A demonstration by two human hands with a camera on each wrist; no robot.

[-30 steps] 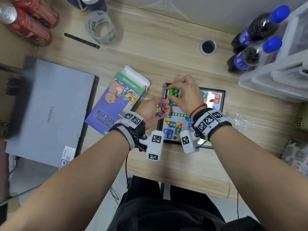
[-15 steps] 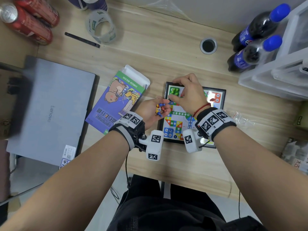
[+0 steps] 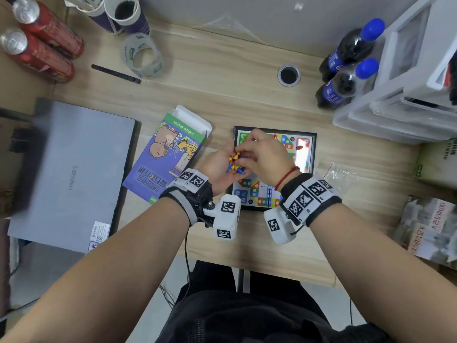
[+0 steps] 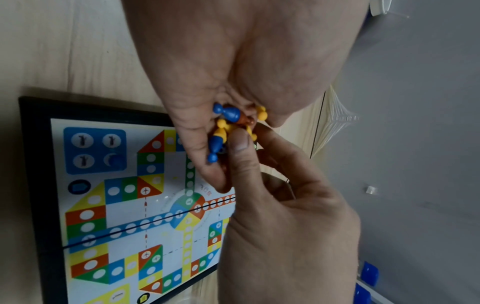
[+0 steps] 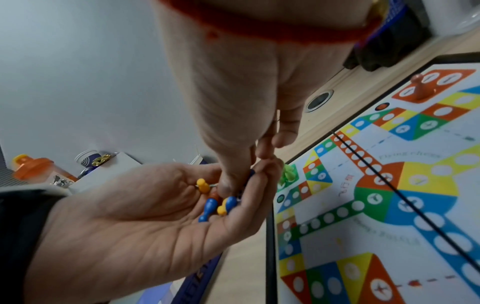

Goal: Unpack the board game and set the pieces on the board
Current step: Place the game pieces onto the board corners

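The colourful game board lies flat on the desk, with one red pawn standing in its red corner. Green pawns stand in the green corner, mostly hidden by my right hand in the head view. My left hand is cupped palm up at the board's left edge and holds several blue, yellow and red pawns. My right hand reaches into that palm, its thumb and forefinger pinching one pawn of the pile; which colour I cannot tell.
The opened game box lies left of the board, and a closed laptop further left. An empty plastic bag sits right of the board. Cola bottles, plastic drawers, red cans and a tape roll line the back.
My right hand has come back from the board's green corner to the pawns in my left palm. The left hand has stayed in place.
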